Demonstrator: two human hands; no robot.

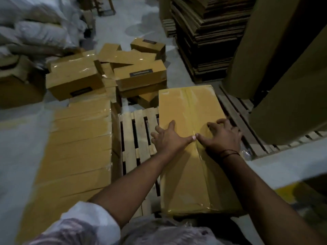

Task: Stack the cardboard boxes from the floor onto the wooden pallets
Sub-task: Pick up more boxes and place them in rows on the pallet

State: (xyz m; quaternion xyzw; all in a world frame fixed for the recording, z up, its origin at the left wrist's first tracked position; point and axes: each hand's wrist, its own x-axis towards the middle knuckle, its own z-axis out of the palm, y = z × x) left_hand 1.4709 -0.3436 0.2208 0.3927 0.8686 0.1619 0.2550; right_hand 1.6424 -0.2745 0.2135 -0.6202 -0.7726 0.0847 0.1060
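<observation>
A long taped cardboard box (187, 106) lies flat on the right side of a light wooden pallet (136, 131). Both of my hands rest on its top. My left hand (168, 138) lies flat with fingers spread near the box's left edge. My right hand (223, 137) presses with bent fingers near the right edge, thumbs almost touching at the tape seam. A row of several flat boxes (77, 147) fills the pallet's left side. Several loose boxes, such as the nearest one (139, 76), lie jumbled on the floor beyond the pallet.
A second, darker pallet (244, 124) on the right carries large brown paper rolls (286, 106). Flattened cardboard sheets (208, 38) are stacked high at the back right. White sacks (35, 27) pile up at the back left. Grey floor (19, 138) runs along the left.
</observation>
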